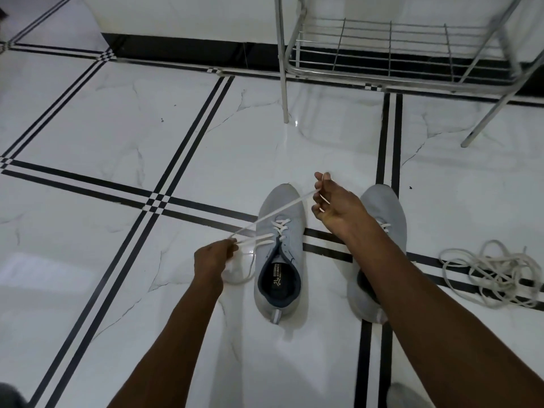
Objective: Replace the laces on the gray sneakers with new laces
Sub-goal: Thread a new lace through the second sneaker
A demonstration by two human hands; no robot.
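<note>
2 bare hands work over a white marble-look floor (88, 119) crossed by paired black lines. Toward the left, the left hand (213, 259) has its fingers pressed together, pinching a white lace (272, 212) just beside the near shoe; a slack loop of that lace droops to the floor under the hand. From that pinch the lace runs taut, up and to the right, over the toe of the left sneaker (279, 254), which stands upright near the middle of the floor with its toe pointing away and its heel toward the person. White lacing crosses its lower eyelets, and its dark lining and insole show. The right hand (335, 206) hovers above and between the 2 shoes, its fingers curled, pinching the far end of the same lace. The right forearm crosses in front of the right sneaker (385, 207), which stands beside the first, well apart from it, and is partly hidden. Near the floor's right edge lies a loose tangle of white laces (494, 275). At the far right, a metal wire rack (391, 51) stands against the wall.
</note>
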